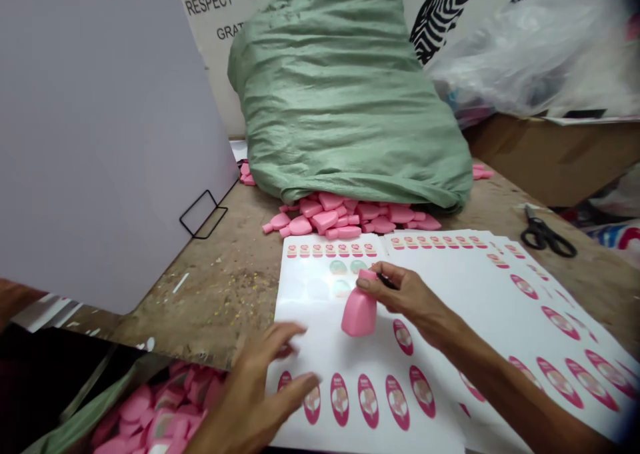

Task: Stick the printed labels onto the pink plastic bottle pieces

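Observation:
My right hand (405, 293) pinches a small pink bottle (359, 315) by its neck, tilted above a white sticker sheet (313, 314). A thin dark object (387, 281) also shows among the right fingers; its kind is unclear. No label shows on the bottle's visible side. At the sheet's lower left, my left hand (260, 384) holds nothing, its thumb and fingers apart. Oval pink stickers (369, 401) line the sheet's lower part, round greenish ones (339, 267) sit higher up, and small red-and-cream ones (330, 250) run along its top.
A big green sack (345, 107) stands behind a heap of pink bottles (330, 217). More sticker sheets (450, 287) lie to the right, with black-handled scissors (547, 237) beyond. Below the table edge, lower left, is a sack of pink bottles (160, 407). A white panel (110, 121) rises at left.

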Action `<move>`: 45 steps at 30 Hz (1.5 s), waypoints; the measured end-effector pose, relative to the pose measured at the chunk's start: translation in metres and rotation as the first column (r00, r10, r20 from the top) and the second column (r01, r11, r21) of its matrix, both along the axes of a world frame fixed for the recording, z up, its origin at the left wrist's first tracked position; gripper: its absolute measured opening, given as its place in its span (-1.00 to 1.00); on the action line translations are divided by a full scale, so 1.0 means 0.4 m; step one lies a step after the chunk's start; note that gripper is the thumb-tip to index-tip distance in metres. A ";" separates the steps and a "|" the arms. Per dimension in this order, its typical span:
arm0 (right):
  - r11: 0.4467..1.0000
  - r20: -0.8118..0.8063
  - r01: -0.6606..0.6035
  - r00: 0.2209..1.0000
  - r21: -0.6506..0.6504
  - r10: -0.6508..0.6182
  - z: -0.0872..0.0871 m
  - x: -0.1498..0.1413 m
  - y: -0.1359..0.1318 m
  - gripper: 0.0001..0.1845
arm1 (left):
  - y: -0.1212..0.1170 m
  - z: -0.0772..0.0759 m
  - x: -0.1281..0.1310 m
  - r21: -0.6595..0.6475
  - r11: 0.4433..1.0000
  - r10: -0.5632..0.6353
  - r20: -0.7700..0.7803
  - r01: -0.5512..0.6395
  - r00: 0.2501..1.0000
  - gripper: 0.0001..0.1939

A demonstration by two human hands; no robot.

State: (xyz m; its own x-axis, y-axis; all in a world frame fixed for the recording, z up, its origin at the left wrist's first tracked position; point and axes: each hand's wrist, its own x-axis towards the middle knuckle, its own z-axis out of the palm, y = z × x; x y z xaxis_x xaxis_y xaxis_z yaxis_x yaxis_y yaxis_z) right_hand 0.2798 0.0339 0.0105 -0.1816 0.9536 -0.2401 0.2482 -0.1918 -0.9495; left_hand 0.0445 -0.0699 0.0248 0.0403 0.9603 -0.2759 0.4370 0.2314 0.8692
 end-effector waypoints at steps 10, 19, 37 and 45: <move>0.919 0.374 0.001 0.914 0.394 -0.161 -0.110 0.072 0.046 -0.75 | 0.185 -0.098 0.167 -0.124 0.984 0.179 0.629 -0.130 0.756 -0.61; 0.727 0.687 -0.337 0.683 0.598 -0.248 -0.169 0.025 0.070 -0.86 | 0.246 -0.158 0.163 -0.134 0.976 0.217 0.533 -0.172 0.818 -0.59; 0.648 0.586 -0.325 0.776 0.689 -0.233 -0.204 0.000 0.049 -0.83 | 0.232 -0.166 0.156 -0.104 0.981 0.195 0.523 -0.164 0.830 -0.51; 0.883 0.190 0.107 0.958 0.457 -0.215 -0.115 -0.003 0.020 -0.71 | 0.224 -0.171 0.149 -0.121 0.970 0.231 0.721 -0.210 0.653 -0.47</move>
State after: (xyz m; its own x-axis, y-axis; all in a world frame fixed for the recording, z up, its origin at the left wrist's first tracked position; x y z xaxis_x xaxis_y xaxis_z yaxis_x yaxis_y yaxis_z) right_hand 0.2786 0.0419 -0.0356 -0.0078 0.9812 0.1928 0.4702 0.1738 -0.8653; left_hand 0.1042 0.0198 -0.0436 0.0258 0.9610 -0.2752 -0.3956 0.2627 0.8801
